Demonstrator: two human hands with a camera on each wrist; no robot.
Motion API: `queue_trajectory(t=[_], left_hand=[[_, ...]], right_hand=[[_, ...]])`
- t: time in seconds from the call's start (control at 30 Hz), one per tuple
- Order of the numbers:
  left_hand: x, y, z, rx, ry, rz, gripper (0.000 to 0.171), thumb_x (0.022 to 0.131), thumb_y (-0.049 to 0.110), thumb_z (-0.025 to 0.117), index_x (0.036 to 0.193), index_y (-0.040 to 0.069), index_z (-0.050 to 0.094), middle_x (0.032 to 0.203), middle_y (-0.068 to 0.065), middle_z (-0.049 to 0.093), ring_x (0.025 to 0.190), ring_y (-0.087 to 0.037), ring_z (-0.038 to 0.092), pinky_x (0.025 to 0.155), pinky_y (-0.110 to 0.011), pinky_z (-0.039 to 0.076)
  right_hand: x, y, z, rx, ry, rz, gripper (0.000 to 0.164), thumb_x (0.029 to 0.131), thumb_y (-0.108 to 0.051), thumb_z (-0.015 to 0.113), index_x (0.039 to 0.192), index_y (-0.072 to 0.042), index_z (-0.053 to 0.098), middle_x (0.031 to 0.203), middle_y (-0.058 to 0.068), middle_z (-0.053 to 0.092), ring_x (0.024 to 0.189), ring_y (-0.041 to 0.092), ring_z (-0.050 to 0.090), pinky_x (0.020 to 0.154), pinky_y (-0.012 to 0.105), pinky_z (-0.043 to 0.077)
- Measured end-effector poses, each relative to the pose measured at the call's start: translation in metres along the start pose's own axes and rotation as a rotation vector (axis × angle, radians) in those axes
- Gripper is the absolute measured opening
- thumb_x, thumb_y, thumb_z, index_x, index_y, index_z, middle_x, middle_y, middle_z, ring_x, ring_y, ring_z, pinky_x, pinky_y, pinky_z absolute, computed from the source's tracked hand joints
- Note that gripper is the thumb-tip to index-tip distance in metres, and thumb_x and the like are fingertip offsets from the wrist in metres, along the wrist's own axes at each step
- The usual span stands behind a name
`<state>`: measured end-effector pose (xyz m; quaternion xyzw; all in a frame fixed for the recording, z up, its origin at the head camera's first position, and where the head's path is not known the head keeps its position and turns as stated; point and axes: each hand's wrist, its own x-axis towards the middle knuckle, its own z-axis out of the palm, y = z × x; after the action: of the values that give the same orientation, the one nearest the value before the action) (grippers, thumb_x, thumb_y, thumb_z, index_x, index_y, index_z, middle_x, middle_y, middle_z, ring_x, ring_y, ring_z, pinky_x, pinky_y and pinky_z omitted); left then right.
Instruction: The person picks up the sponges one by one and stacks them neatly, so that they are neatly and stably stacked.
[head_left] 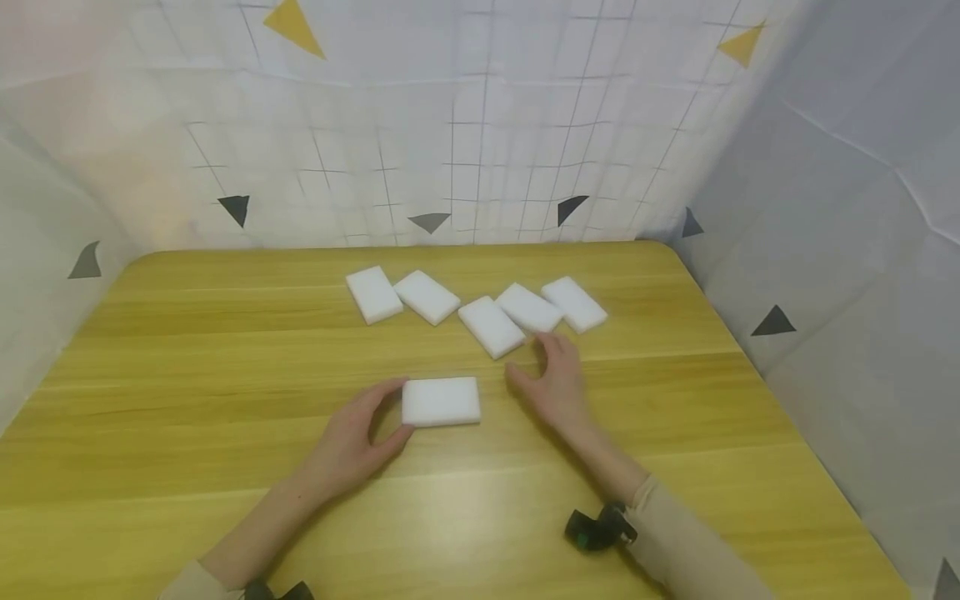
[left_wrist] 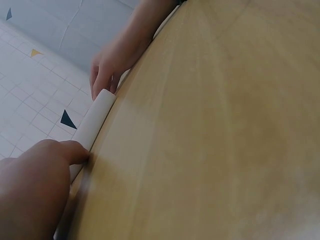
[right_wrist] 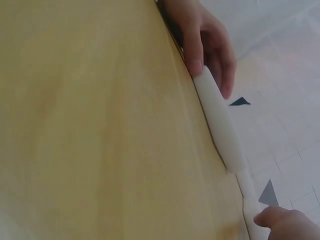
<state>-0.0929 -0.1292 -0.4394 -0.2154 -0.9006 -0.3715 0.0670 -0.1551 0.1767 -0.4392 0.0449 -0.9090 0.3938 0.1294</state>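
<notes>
One white rectangular sponge (head_left: 441,402) lies flat on the wooden table, its long side running left to right. My left hand (head_left: 352,442) pinches its left end, thumb at the near corner and a finger at the far corner. In the left wrist view the thumb (left_wrist: 75,151) presses against the edge of that sponge (left_wrist: 95,120). To its right, my right hand (head_left: 557,385) holds nothing, thumb and fingers apart. Its fingertips are right at the near edge of another white sponge (head_left: 529,307) in the back group.
Farther back lie more white sponges: a tilted one (head_left: 491,327) left of my right fingertips, one (head_left: 574,304) at the right end, and two (head_left: 374,295) at the left. Pale patterned cloth (head_left: 480,125) hangs behind the table (head_left: 225,375) and along its sides.
</notes>
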Motion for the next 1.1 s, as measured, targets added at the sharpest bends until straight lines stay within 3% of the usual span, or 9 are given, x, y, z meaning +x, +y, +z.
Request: queue_trajectory(t=[0.27,0.6,0.73,0.87,0.97,1.1], left_hand=[[-0.001,0.000,-0.004,0.002,0.006,-0.005,0.059,0.089,0.026,0.076,0.141,0.010,0.052,0.139,-0.008,0.060,0.130,-0.028,0.055,0.109,-0.048,0.046],[-0.002,-0.003,-0.004,0.011,0.006,0.000,0.059,0.090,0.028,0.076,0.141,0.011,0.052,0.139,-0.007,0.060,0.130,-0.027,0.055,0.108,-0.047,0.047],[-0.001,-0.003,-0.003,0.012,0.002,0.000,0.059,0.090,0.029,0.075,0.142,0.011,0.051,0.139,-0.006,0.059,0.130,-0.026,0.054,0.109,-0.047,0.047],[-0.001,-0.002,-0.002,0.008,-0.009,-0.005,0.060,0.091,0.030,0.074,0.142,0.012,0.051,0.141,-0.005,0.058,0.131,-0.026,0.053,0.109,-0.047,0.046],[0.000,-0.001,-0.001,0.006,-0.012,-0.004,0.059,0.091,0.030,0.074,0.142,0.012,0.051,0.141,-0.005,0.058,0.131,-0.026,0.053,0.109,-0.047,0.046],[0.001,0.000,0.000,0.009,-0.013,-0.001,0.060,0.091,0.030,0.074,0.142,0.012,0.051,0.141,-0.005,0.058,0.131,-0.026,0.053,0.110,-0.047,0.045]], right_hand=[[0.006,0.000,-0.001,-0.083,-0.067,-0.016,0.079,0.076,-0.043,0.082,0.137,-0.001,0.053,0.135,0.018,0.051,0.128,0.036,0.043,0.110,0.052,0.041],[0.009,0.000,0.005,-0.101,-0.056,-0.031,0.080,0.078,-0.045,0.082,0.138,-0.001,0.052,0.133,0.017,0.052,0.124,0.034,0.044,0.107,0.050,0.044],[0.010,0.004,0.003,-0.008,0.025,-0.035,0.068,0.078,-0.036,0.083,0.130,0.001,0.057,0.124,0.019,0.056,0.119,0.035,0.048,0.103,0.050,0.044],[0.016,0.014,-0.004,0.061,0.202,-0.128,0.048,0.081,-0.021,0.077,0.119,0.005,0.061,0.112,0.021,0.058,0.109,0.036,0.051,0.096,0.048,0.045],[0.024,0.027,-0.012,0.049,0.324,-0.178,0.040,0.081,-0.010,0.071,0.115,0.008,0.062,0.111,0.024,0.057,0.108,0.039,0.050,0.093,0.049,0.044],[0.035,0.044,-0.027,-0.002,0.362,-0.061,0.047,0.079,-0.008,0.069,0.123,0.007,0.059,0.121,0.024,0.053,0.119,0.040,0.046,0.101,0.051,0.042]])
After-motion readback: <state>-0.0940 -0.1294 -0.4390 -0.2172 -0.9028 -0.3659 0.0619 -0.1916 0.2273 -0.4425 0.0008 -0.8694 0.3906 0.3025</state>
